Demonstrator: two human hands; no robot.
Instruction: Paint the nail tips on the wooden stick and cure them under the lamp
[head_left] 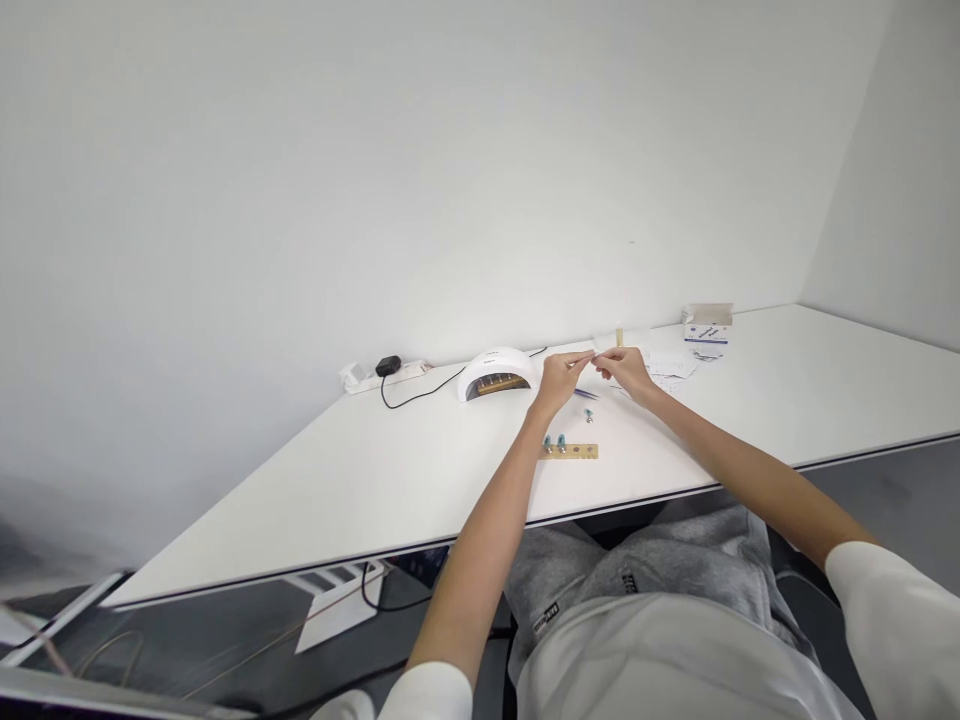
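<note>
My left hand (564, 378) and my right hand (624, 368) meet fingertip to fingertip over the far part of the white table. Both are closed in a pinch, and whatever lies between the fingers is too small to make out. Just below them lie dark blue tweezers (586, 394). A small teal piece on a silvery base (589, 415) stands alone nearer to me. Closer still is a wooden strip (581, 452), with two teal pieces (561, 442) upright on it; my left forearm hides its left end.
Left of my hands stands a white nail lamp (496, 374) with another wooden strip inside. A power strip (397, 376) with a black adapter (388, 366) lies by the wall. Papers (670, 366) and an opened box (708, 323) are on the right. A small yellowish bottle (619, 337) stands behind my right hand.
</note>
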